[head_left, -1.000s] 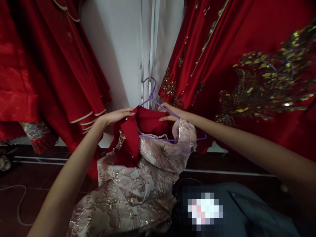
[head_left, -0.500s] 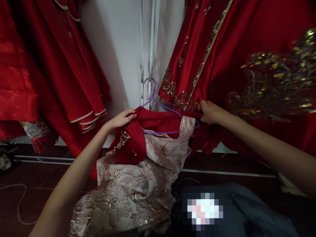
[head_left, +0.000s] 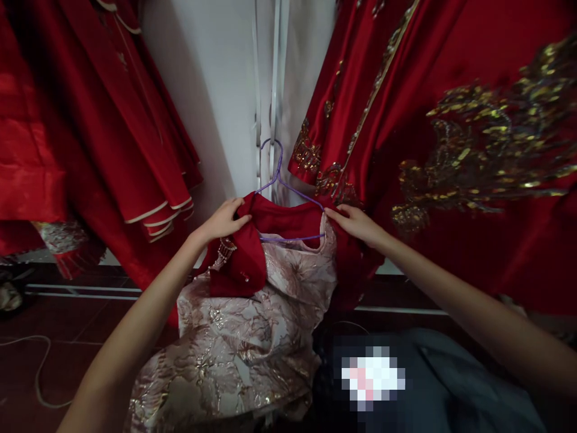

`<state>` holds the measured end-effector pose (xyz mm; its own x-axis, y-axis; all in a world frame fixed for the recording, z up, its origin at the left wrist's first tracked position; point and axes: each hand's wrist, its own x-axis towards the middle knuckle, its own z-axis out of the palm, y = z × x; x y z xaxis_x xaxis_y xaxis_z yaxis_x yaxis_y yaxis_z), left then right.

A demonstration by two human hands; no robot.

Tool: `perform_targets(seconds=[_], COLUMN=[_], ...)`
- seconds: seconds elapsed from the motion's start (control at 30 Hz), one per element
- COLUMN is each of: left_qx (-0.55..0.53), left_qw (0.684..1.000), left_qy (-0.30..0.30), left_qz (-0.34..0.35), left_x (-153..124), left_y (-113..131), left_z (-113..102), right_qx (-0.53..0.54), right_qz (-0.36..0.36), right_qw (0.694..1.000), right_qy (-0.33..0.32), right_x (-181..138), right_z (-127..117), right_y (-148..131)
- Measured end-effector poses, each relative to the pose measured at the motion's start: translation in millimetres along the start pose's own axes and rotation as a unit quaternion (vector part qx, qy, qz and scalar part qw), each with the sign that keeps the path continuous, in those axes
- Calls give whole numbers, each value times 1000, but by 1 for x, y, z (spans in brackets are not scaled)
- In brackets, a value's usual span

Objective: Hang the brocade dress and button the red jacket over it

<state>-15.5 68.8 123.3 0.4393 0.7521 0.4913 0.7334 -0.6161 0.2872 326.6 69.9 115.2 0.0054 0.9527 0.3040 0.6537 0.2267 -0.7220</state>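
Purple wire hanger (head_left: 288,207) carries a brocade dress (head_left: 252,319), both hands gripping its shoulders.

Red-lined brocade dress (head_left: 252,300) on purple hanger (head_left: 288,192)

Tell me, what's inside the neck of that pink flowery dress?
A purple hanger sits inside the pink flowery dress, with red lining around it. The left hand and right hand hold the shoulders. The hanger's ends are hidden under the fabric.
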Motion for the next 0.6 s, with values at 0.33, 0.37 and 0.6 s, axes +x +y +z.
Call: perform_targets(seconds=[0.33,0.37,0.6], left_qx=[127,129,88], left_qw=[990,989,966], left_qy=[41,56,219], left_qz=[-45,-47,-108], left_x=[-3,-5,-41], left_y=[6,7,31], left_z=[16,15,26], right_qx=[-43,-55,52], right_qz=[-139,-152,-166], right_qw=[988,986,976], right_qy=[52,43,131], right_x=[-9,-15,-59], right_z=[93,94,71], right_y=[-73,-75,-44])
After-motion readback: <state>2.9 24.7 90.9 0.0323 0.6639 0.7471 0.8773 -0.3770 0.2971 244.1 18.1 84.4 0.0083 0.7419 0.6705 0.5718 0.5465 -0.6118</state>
